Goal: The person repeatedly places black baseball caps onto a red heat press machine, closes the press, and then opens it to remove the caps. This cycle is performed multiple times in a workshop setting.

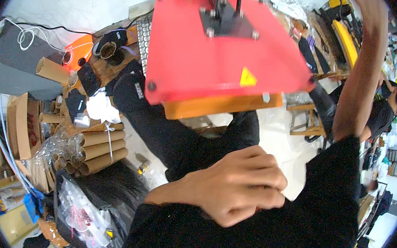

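My left hand [240,187] is curled in front of my black shirt, its fingers bent; whatever it may hold underneath is hidden. My right forearm [361,79] rises along the right side to the upper edge, where the hand passes out of the picture. Ahead of me is a red heat press [196,52], with a black lever mount [229,23] on its top plate and a yellow warning triangle near the front. An orange-brown slab [220,105] shows beneath the plate. Dark cloth items [82,106] lie at its left.
Cardboard tubes [101,152] are stacked at left beside an open carton [22,126] and plastic-wrapped items [83,216]. An orange plastic object [79,52] sits on the bench. A wooden stool [305,121] stands right of the press; another person [390,100] is at far right.
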